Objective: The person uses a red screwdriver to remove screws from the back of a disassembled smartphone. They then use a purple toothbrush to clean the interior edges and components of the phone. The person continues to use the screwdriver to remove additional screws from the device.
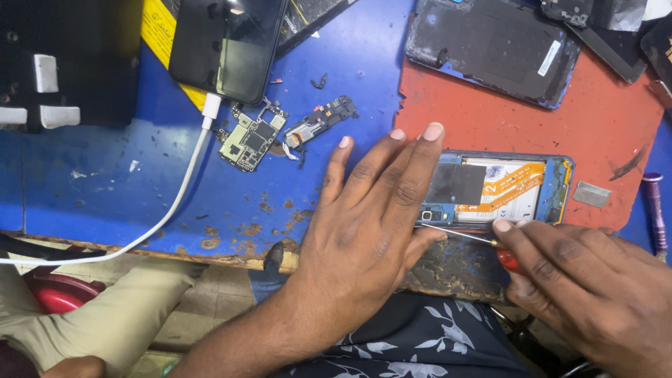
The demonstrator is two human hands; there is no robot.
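Workbench top (105, 182): blue, worn to brown at the front edge. Mat (504, 119): red, black smudges. Opened phone (500, 187): blue frame, orange flex ribbon, black shield, white battery face. Screwdriver (490, 245): silver shaft, red handle. Circuit board (250, 140): pale green with black chips. Charging cable (168, 210): white. Back cover (493, 45): black, blue rim. Garment (434, 343): dark navy, white leaf print. Pen-like tool (655, 210): purple.

Left hand (367, 210) flat, palm down, fingers (420, 157) spread and stretched forward, forearm angling in from lower left. Right hand (581, 280) curled in a pinch, thumb and forefinger tips pressed together, pointing left.
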